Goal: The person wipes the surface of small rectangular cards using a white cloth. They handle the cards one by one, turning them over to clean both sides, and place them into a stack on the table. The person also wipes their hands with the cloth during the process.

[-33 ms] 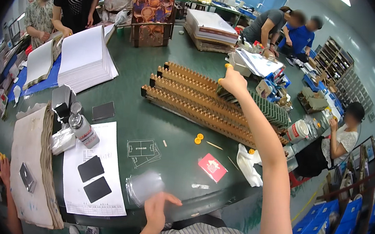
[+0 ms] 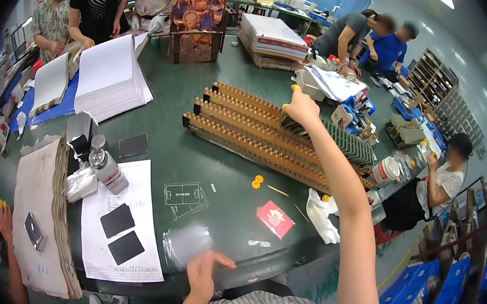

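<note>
My right hand [image 2: 302, 106] reaches far across the table, at the left end of a row of green boards [image 2: 344, 139] standing on edge in brown slotted racks [image 2: 241, 119]. Yellow covers sit on two of its fingertips, which are apart; no held thing shows between them. Near the front table edge, my left hand [image 2: 202, 271] is open, one finger stretched to the right. Beside it lies a stack of clear plastic sheets [image 2: 188, 243]. A red card [image 2: 276, 218], yellow finger covers [image 2: 257, 182] and a wooden stick [image 2: 277, 190] lie between the hands.
At left, black cards [image 2: 126, 247] lie on a printed sheet [image 2: 145, 201], beside a pump bottle [image 2: 107, 171] and a thick worn stack [image 2: 44, 215]. A white cloth [image 2: 322, 218] and a white tub [image 2: 386, 170] stand right of the racks. Other people work around the table.
</note>
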